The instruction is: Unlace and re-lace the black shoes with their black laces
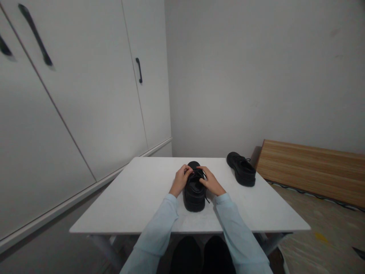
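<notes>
In the head view, a smooth, matte white table [137, 201] with straight edges carried a black lace-up shoe [194, 202], dark and rounded, with a thick heel and a gaping oval opening. Its toe pointed to the table's far edge, its heel to the near edge, and a thin black shoelace [207, 199] trailed down its right side onto the tabletop. The shoe stood upright around the table's middle, between the left hand [179, 180] and the right hand [212, 184]. The left fingertips and thumb drew close together over the lacing; whether they pinched a lace, I could not tell. The right thumb stood apart from the forefinger, by the opening's right rim; its grip on any lace was also unclear. Pale blue fabric sleeves [159, 220] crossed the table's near edge. White surface stretched from the shoe to the table's left edge, and a narrower stretch reached a matching black shoe [245, 174] near the far right corner, close to the edge. Beyond the table's right side lay a wood-grained board [310, 167]; flat white cabinet doors [85, 95] rose past its left side.
</notes>
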{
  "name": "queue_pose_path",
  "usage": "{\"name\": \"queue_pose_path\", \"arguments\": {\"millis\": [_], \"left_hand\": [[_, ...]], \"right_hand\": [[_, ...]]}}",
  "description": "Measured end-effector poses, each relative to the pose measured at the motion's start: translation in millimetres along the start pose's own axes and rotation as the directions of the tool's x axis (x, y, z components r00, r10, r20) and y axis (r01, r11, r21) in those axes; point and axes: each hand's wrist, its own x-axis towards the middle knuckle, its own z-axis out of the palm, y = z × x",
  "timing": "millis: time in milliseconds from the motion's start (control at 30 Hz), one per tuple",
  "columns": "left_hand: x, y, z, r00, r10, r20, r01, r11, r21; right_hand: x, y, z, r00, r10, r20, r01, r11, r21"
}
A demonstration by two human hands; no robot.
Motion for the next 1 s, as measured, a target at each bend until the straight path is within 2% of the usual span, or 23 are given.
{"name": "queue_pose_path", "arguments": {"millis": [300,467,667,833,1000], "left_hand": [[-2.6,5.7,-4.6,0.985,-0.137,0.1,0.16,0.947,-0.278],[-2.1,2.8,-7.6,0.991,-0.13,0.026,0.13,0.902,-0.412],[-1.1,7.4,-5.0,0.997,-0.07,-0.035,0.052,0.925,-0.376],[0.7,6.7,-6.3,0.996,-0.042,-0.08,0.019,0.964,-0.265],[0.7,4.3,-9.6,0.999,-0.035,-0.009,0.033,0.985,-0.17]], "right_hand": [[0.0,-0.7,-0.2,1.0,0.017,-0.013,-0.017,1.0,0.001],[0.6,-2.9,-0.4,0.999,0.03,-0.019,-0.03,1.0,-0.007],[0.7,-4.4,-0.6,0.999,0.039,-0.024,-0.039,0.999,-0.006],[0.4,-4.0,-0.7,0.999,0.037,-0.025,-0.037,0.999,0.003],[-0.2,-4.6,-1.5,0.999,0.046,-0.024,-0.046,0.999,0.014]]}}
